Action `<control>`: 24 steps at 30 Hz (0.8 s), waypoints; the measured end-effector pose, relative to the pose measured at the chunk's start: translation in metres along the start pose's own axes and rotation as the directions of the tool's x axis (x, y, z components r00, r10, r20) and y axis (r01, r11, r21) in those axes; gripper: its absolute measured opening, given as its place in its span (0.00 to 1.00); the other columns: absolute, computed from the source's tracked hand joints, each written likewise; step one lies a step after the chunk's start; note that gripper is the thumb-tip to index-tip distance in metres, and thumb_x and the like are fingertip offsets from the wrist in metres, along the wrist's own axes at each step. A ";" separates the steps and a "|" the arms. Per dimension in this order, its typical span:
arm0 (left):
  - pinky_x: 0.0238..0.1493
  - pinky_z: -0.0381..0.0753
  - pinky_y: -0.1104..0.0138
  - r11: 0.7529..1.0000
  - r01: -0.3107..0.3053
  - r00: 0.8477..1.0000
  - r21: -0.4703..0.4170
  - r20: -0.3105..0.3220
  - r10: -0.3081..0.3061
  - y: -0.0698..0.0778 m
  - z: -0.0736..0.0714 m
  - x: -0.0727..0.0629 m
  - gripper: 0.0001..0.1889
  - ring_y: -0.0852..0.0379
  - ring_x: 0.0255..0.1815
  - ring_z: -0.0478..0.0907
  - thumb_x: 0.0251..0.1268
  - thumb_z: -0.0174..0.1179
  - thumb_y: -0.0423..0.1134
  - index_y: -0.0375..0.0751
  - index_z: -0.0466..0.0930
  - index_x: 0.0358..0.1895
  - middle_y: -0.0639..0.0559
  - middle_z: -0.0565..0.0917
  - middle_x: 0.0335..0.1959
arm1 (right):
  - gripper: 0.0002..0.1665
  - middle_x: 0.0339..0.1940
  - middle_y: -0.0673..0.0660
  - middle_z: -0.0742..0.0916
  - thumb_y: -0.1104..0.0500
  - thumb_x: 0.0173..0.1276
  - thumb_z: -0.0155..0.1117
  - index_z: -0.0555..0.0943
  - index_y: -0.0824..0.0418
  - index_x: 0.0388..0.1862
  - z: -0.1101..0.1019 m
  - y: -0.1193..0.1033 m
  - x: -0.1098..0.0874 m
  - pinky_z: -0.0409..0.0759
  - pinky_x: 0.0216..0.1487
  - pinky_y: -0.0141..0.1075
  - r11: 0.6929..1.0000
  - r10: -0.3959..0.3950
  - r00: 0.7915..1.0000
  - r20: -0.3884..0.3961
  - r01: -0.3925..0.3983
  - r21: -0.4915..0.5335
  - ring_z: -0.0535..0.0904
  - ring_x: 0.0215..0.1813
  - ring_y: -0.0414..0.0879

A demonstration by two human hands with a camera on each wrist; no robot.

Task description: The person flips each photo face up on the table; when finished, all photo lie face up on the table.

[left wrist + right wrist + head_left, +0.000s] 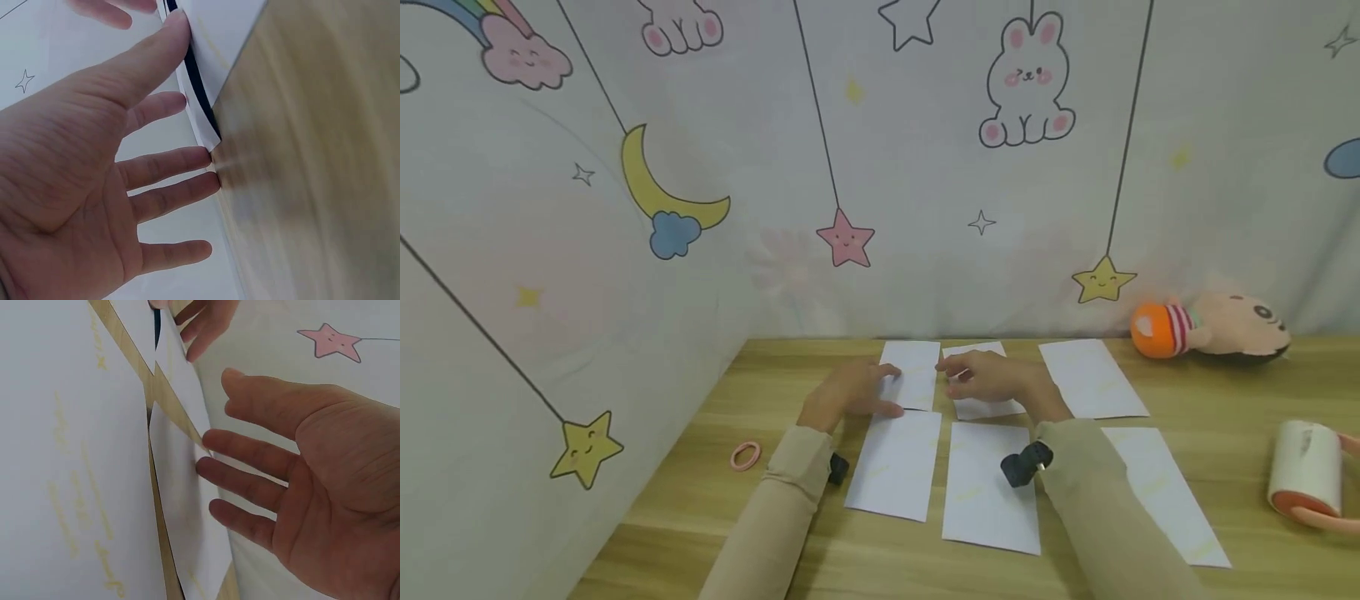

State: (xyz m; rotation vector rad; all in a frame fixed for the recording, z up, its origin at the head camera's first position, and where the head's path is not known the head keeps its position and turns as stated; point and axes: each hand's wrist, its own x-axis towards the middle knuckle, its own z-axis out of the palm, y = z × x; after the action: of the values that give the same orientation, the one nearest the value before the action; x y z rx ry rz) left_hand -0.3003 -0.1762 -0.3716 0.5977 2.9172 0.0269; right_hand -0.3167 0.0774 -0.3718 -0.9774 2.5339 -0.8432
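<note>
Head view: the left grip (pixel 857 388) is held over the upper-left paper sheet (pixel 917 379), the right grip (pixel 988 375) over the upper-middle sheet (pixel 985 409); both are loosely spread. On this bench (pixel 835 550), edges are probably best steadied with light fingertip pressure, so that no sheet is creased. A dark band (pixel 199 87) beside the left thumb (pixel 153 59) is revealed only by the wrist views.
</note>
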 end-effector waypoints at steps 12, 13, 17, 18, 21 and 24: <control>0.63 0.73 0.51 1.000 -0.006 1.000 0.013 -0.022 0.006 0.001 0.010 -0.004 0.32 0.46 0.62 0.76 0.61 0.67 0.61 0.51 0.78 0.65 0.44 0.79 0.62 | 0.24 0.59 0.63 0.84 0.60 0.73 0.60 0.76 0.68 0.65 0.021 -0.007 0.008 0.77 0.62 0.48 0.998 -0.033 0.999 -0.028 0.034 0.048 0.82 0.59 0.56; 0.62 0.74 0.51 1.000 -0.010 0.999 0.013 -0.030 0.010 0.001 0.010 -0.005 0.31 0.45 0.62 0.76 0.61 0.67 0.60 0.51 0.78 0.64 0.43 0.79 0.62 | 0.24 0.59 0.63 0.84 0.60 0.74 0.60 0.76 0.68 0.65 0.021 -0.007 0.008 0.77 0.62 0.48 0.998 -0.030 0.999 -0.024 0.031 0.058 0.82 0.59 0.56; 0.62 0.74 0.51 1.000 -0.024 0.998 0.004 -0.053 0.024 0.001 0.009 -0.004 0.30 0.45 0.62 0.76 0.61 0.67 0.59 0.49 0.80 0.63 0.43 0.80 0.61 | 0.24 0.59 0.63 0.83 0.60 0.74 0.60 0.75 0.68 0.66 0.021 -0.008 0.007 0.77 0.61 0.49 0.997 -0.036 0.999 -0.028 0.038 0.062 0.81 0.59 0.57; 0.63 0.73 0.51 1.000 -0.026 0.998 -0.001 -0.055 0.026 0.002 0.008 -0.004 0.29 0.45 0.62 0.76 0.62 0.67 0.59 0.49 0.80 0.63 0.43 0.80 0.60 | 0.24 0.59 0.64 0.83 0.60 0.75 0.60 0.75 0.68 0.66 0.020 -0.008 0.007 0.77 0.61 0.50 0.997 -0.035 0.999 -0.029 0.037 0.063 0.81 0.59 0.58; 0.62 0.73 0.52 0.999 -0.040 0.997 -0.030 -0.060 0.038 0.001 0.005 -0.003 0.26 0.45 0.61 0.77 0.65 0.65 0.57 0.48 0.81 0.61 0.43 0.81 0.59 | 0.25 0.60 0.64 0.83 0.60 0.74 0.60 0.75 0.67 0.67 0.017 -0.007 0.007 0.76 0.62 0.50 0.998 -0.022 0.999 -0.035 0.024 0.065 0.80 0.60 0.58; 0.63 0.73 0.53 0.997 -0.046 0.997 -0.056 -0.062 0.043 0.000 0.001 -0.003 0.23 0.46 0.61 0.77 0.68 0.62 0.55 0.47 0.82 0.60 0.44 0.82 0.57 | 0.26 0.60 0.64 0.83 0.59 0.74 0.61 0.74 0.67 0.67 0.013 -0.007 0.008 0.76 0.62 0.51 0.998 -0.017 0.999 -0.048 0.020 0.056 0.80 0.61 0.58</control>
State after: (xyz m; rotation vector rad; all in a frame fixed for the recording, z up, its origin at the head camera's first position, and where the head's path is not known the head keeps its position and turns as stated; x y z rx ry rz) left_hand -0.2971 -0.1776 -0.3721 0.6636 2.9501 0.1359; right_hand -0.3126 0.0622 -0.3780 -0.9762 2.5293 -0.9489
